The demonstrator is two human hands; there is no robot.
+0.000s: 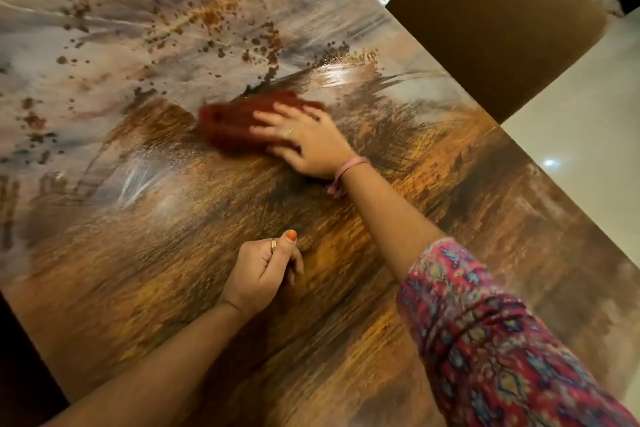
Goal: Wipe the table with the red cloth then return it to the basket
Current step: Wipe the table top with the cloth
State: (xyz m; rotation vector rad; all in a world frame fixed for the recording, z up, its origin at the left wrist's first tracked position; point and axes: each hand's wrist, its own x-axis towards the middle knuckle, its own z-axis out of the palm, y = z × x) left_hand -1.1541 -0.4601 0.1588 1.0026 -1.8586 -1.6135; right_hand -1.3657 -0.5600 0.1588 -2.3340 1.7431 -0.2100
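Observation:
The red cloth lies bunched on the glossy table, whose top has a painted brown, orange and grey pattern. My right hand presses flat on the cloth's right part, fingers spread over it, and the cloth looks blurred. My left hand rests nearer to me on the tabletop, curled into a loose fist with nothing in it. The basket is not in view.
A brown upholstered chair stands at the table's far right edge. Pale shiny floor shows beyond that edge. A dark strip borders the table at the lower left.

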